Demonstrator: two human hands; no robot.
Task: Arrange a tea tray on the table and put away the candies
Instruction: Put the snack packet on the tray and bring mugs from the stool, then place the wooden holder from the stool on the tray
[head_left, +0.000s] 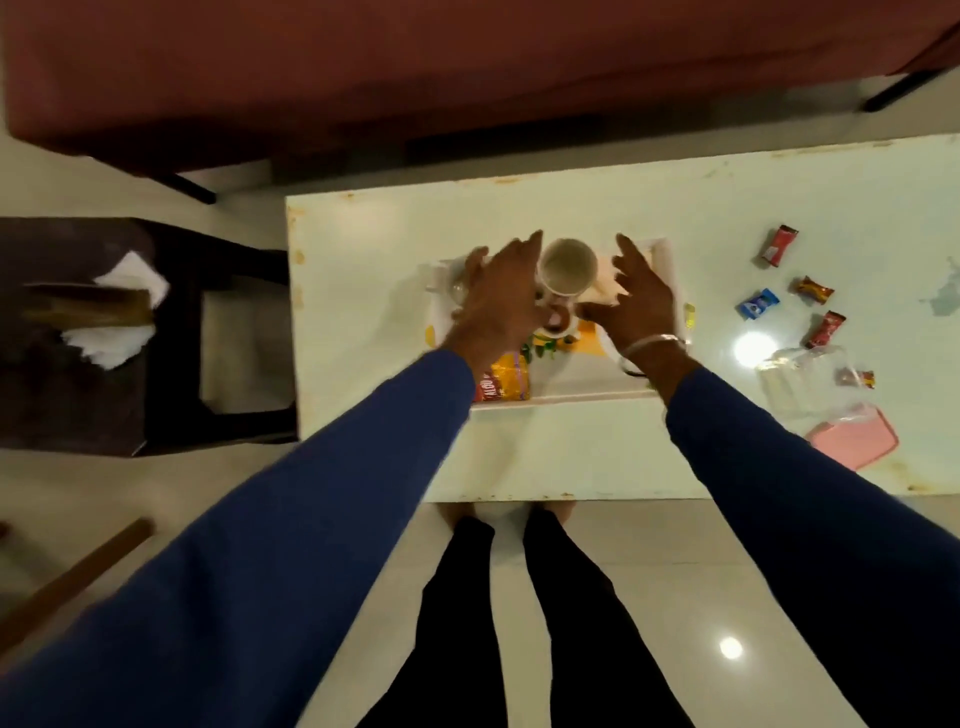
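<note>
Cup (567, 270) upright on tray (571, 397), between both hands. Left hand (501, 296) touches its side, fingers straight. Right hand (641, 306) spread open, just beside it, holding nothing.

Dim warm indoor light, lamp glare on table (571, 447) and floor (731, 647), motion-blurred hands, wide-angle edge stretch.

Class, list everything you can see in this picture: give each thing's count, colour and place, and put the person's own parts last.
table: one, pale green, centre
tray: one, white, on table
mug: one, white, on tray, between the hands
snack packet: one, yellow-red, tray's near corner
candies: six or so, mixed colours, table's right part
clear container: one, right of tray
lid: one, pink, near right edge
sofa: one, maroon, beyond table
left hand: beside mug
right hand: open, beside mug
</note>
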